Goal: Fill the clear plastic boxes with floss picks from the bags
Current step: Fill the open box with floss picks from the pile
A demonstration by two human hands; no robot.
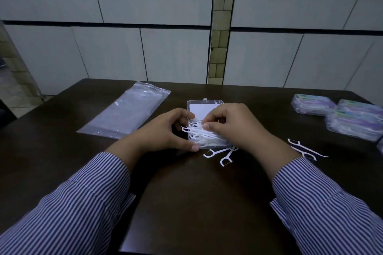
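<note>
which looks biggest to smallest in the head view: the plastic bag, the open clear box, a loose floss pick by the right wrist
1. Plastic bag, clearly the largest.
2. Open clear box, though both hands hide part of it.
3. Loose floss pick, the smallest.
All three lie at a similar depth on the table, so nearness hardly skews the order.

One bag (126, 114), one open box (204, 107), three filled boxes (313, 104), four loose picks (214, 153).

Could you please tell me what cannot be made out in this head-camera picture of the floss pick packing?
- Open clear box: its base and fill level are hidden by the left hand and right hand.
- Plastic bag: any contents are too blurred to tell.
- Filled boxes: cut off by the right edge; their count and labels are unreadable.
</note>
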